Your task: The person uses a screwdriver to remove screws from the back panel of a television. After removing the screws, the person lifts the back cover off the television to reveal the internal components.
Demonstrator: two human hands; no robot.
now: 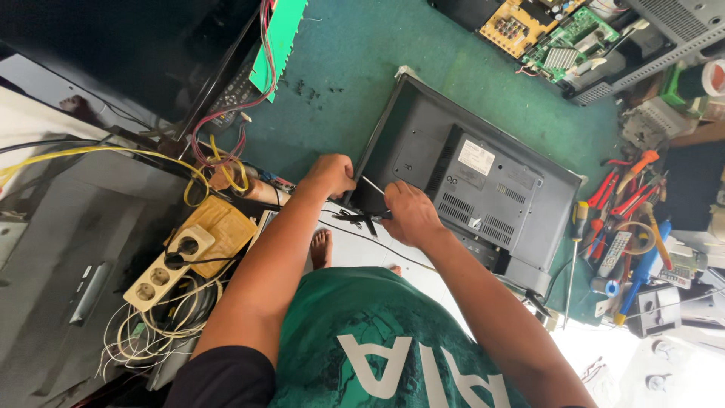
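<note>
**Flat-panel set face down, both hands at its lower corner**

Nearest my camera is the green printed shirt (377, 340), with both forearms reaching out from it. My left hand (329, 175) is clenched over the corner edge of the dark grey flat television set with the vented plastic back (483, 189), which lies face down on the green mat (340, 68). My right hand (408, 215) curls on the same edge, fingers pinching a thin tool or cable; I cannot tell which. I judge the set stiff but fragile: the screen underneath will not tolerate twisting or point loads. I would grip the rigid frame edges, never the vents. Screwdrivers and pliers with red and orange handles (619, 196) lie beside it, a beige power strip (170, 264) to the left.
</note>
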